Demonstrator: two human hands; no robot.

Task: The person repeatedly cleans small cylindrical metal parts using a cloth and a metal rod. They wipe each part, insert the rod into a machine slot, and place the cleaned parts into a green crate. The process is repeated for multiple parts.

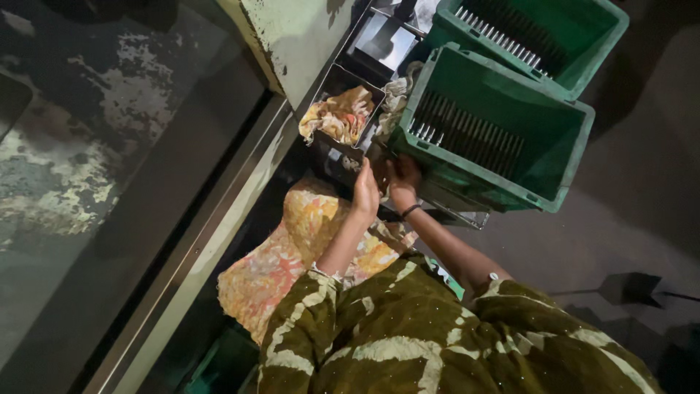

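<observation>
My left hand (365, 192) and my right hand (403, 177) are raised close together at the near corner of a green plastic crate (561, 146). The crate holds a row of thin metal rods (467, 135). My right hand, with a dark band on its wrist, curls its fingers on that corner of the crate. My left hand is held upright beside it, next to a dark metal tin (337, 157); the dim light hides whether it holds anything. My sleeves are olive with pale streaks.
A second green crate (583, 66) with rods stands behind the first. The tin holds a crumpled yellow and orange cloth (339, 115), with a pale rag (396, 98) beside it. Orange patterned fabric (292, 255) lies below my arms. A worn machine surface (109, 131) with a metal edge fills the left.
</observation>
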